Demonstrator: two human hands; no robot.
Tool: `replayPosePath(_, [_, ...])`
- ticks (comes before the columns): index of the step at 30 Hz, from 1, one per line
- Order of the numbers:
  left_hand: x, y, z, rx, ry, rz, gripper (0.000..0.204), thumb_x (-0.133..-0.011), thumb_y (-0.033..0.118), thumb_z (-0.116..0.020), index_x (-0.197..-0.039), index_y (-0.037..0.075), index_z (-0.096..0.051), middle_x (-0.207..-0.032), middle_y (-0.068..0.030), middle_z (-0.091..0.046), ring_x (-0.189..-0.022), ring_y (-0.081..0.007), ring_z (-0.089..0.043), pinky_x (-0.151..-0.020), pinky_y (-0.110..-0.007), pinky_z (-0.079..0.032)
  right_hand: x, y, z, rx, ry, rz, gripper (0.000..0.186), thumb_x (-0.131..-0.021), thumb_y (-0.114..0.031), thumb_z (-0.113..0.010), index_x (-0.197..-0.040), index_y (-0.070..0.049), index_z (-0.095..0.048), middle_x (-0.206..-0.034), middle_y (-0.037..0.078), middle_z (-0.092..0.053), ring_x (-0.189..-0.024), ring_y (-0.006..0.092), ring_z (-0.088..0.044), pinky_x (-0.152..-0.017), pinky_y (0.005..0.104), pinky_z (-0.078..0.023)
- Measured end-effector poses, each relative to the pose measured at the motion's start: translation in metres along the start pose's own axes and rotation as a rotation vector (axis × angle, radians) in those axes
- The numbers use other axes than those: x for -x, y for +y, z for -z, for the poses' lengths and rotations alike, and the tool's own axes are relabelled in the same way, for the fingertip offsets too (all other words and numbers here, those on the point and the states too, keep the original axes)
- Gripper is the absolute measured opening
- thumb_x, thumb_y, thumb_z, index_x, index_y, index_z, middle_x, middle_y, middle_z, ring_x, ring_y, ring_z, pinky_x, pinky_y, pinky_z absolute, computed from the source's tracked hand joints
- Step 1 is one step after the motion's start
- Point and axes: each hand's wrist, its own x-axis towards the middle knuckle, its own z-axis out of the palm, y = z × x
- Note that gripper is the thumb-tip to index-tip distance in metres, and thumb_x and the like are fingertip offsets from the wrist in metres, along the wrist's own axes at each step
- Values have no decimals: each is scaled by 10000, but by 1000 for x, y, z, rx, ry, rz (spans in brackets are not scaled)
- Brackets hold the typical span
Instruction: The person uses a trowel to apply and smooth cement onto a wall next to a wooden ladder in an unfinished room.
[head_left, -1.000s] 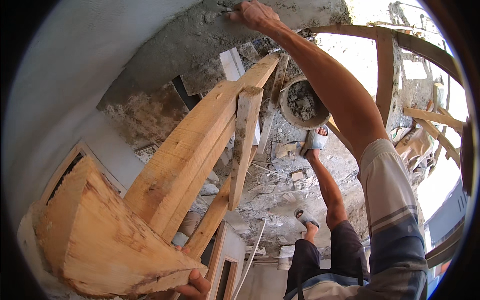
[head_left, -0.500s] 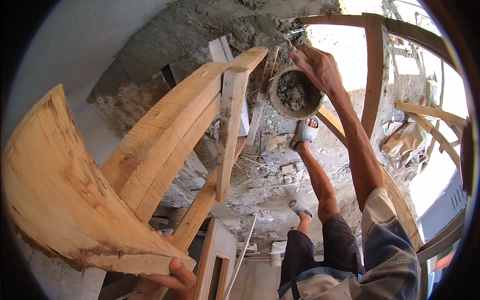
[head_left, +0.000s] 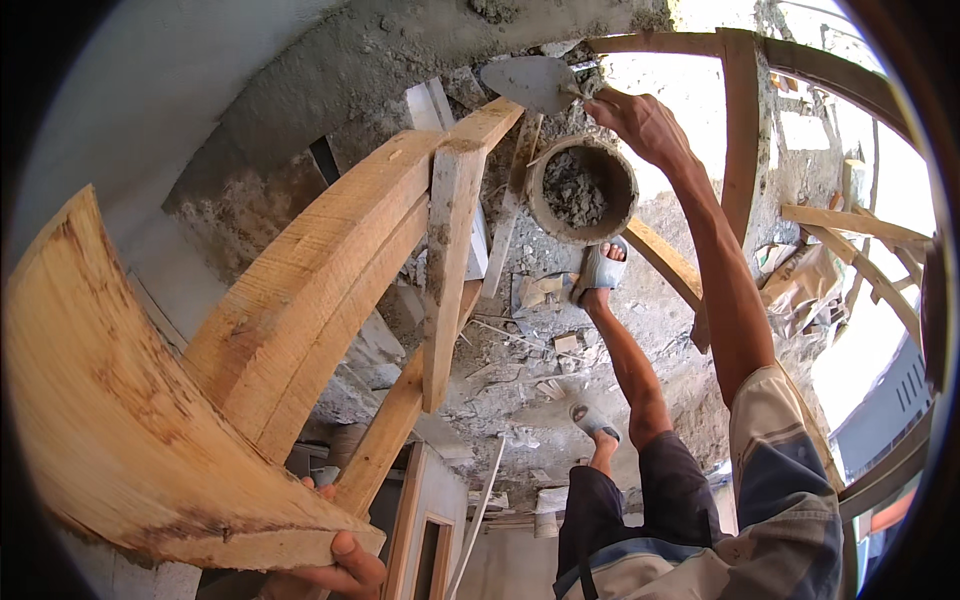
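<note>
My right hand [head_left: 648,128] is closed round the handle of a trowel [head_left: 528,83]. Its broad grey blade points left, held near the rough mortar-covered wall [head_left: 400,55]. Just below that hand is a round bucket [head_left: 614,190] with lumpy grey mortar [head_left: 572,190] inside. At the lower left, my left hand [head_left: 348,568] grips the end of a wide, pale wooden board [head_left: 150,410]. The thumb shows on the near edge, and some fingertips show beyond the board; the rest are hidden.
Long wooden beams [head_left: 310,270] slant from the lower left toward the trowel, with an upright post [head_left: 450,270] against them. My sandalled feet [head_left: 602,268] are on a debris-strewn floor [head_left: 520,375]. A timber frame [head_left: 740,130] and crumpled brown sack [head_left: 805,280] are at right.
The trowel blade has come away from the mortared wall and now shows its broad face. The whole view has shifted slightly; my left hand still grips the board.
</note>
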Motion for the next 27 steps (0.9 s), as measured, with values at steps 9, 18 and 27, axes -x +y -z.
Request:
replayPosePath(9, [22, -16, 18, 16, -74, 41, 862, -1074, 324, -371, -1585, -30, 227, -1575, -370, -193, -1299, -379, -511, -1021, -444, -521, -209, 5, 40, -55, -144, 431, 394, -985, -414, -609, -1257, -156, -733, -1135, 185, -747, -1011, 381, -715, -851, 477, -561])
replayPosePath(18, [16, -17, 26, -24, -269, -74, 808, -1080, 270, -296, -1572, 5, 288, -1548, -369, -266, -1259, -353, -559, -1065, -426, -517, -231, -53, 56, 127, 97, 232, 392, -982, -451, -614, -1295, -237, -714, -1124, 133, -758, -1014, 366, -723, -842, 490, -559])
replayPosePath(27, [27, -28, 26, 3, -197, 92, 811, -1096, 298, -319, -1583, -1, 257, -1558, -349, -254, -1299, -344, -521, -1061, -434, -510, -114, -7, 10, 35, 487, 303, 580, -974, -623, -611, -1203, -108, -748, -971, 98, -786, -789, 256, -764, -720, 416, -620])
